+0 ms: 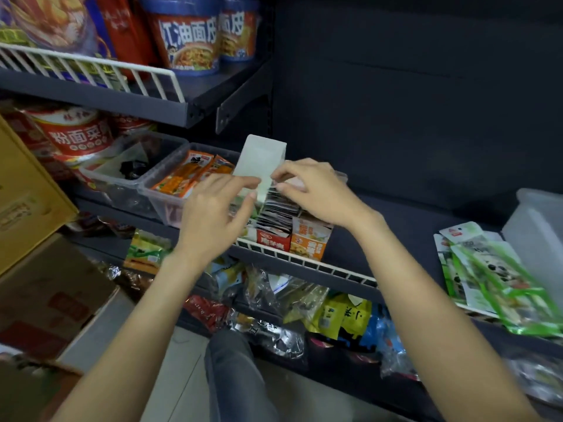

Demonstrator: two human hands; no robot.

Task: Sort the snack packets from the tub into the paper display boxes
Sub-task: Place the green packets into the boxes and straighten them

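Observation:
Two paper display boxes stand on the middle shelf: a red one packed with dark snack packets and an orange one beside it. A pale raised flap stands up behind them. My right hand pinches at the top of the packets next to the flap. My left hand reaches in from the left, its forefinger and thumb at the flap's lower edge. A clear tub with orange snack packets sits to the left.
A second clear tub holds dark packets further left. Green packets and a white bin lie on the shelf at right. Noodle cups fill the upper shelf, bagged snacks the lower one. Cardboard boxes stand at left.

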